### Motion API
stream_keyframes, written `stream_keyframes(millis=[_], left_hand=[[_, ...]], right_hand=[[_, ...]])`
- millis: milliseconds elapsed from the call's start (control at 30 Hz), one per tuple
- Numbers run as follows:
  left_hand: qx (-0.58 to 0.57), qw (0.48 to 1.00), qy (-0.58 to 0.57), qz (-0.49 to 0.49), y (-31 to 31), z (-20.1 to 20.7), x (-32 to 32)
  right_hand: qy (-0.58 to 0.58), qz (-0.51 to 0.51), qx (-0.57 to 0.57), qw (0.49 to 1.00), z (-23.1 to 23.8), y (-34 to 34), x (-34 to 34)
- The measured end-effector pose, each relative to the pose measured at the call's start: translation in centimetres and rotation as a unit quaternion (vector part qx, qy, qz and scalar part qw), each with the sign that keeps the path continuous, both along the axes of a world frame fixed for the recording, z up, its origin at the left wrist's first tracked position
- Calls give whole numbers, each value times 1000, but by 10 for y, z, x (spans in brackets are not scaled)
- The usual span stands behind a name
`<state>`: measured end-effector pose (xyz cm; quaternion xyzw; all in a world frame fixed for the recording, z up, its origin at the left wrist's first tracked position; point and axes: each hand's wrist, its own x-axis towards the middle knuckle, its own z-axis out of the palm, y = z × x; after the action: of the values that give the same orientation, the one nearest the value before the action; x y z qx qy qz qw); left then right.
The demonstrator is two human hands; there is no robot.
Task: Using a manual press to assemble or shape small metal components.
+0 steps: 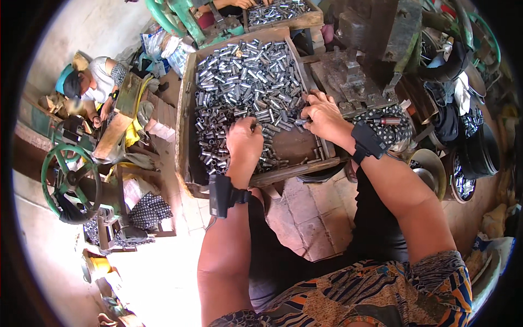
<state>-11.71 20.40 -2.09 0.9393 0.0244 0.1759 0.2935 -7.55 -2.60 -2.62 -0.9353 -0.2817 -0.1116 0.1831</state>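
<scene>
A wooden tray (186,117) in front of me holds a heap of short metal tubes (245,71). My left hand (244,144) rests at the near side of the heap, its fingers curled down among the tubes; what they grip, if anything, is hidden. My right hand (327,119) is at the tray's right wall, its fingers bent. A small shiny metal tube (300,122) shows at its thumb and fingertips. Between the hands, the brown tray bottom shows, with a few tubes scattered near the front edge.
To the tray's right stands a heavy metal press (354,76). A screwdriver-like tool with a red handle (388,121) lies on dotted cloth. Buckets of metal parts (463,182) stand farther right. At left are a green handwheel (71,180) and a seated co-worker (101,82). Another person's hands (239,3) work at a far tray.
</scene>
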Motion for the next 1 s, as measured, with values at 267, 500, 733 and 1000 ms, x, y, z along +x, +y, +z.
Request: stream_keyframes(millis=[267, 500, 733, 1000], left_hand=[[262, 959, 96, -40, -17, 4, -1], [205, 973, 90, -56, -16, 3, -1], [62, 997, 15, -38, -26, 10, -14], [-577, 804, 128, -58, -44, 27, -32]], right_hand=[[70, 38, 145, 986, 11, -3, -18], [211, 22, 323, 922, 5, -4, -27], [240, 17, 404, 882, 2, -4, -30], [332, 39, 457, 824, 16, 8, -41]])
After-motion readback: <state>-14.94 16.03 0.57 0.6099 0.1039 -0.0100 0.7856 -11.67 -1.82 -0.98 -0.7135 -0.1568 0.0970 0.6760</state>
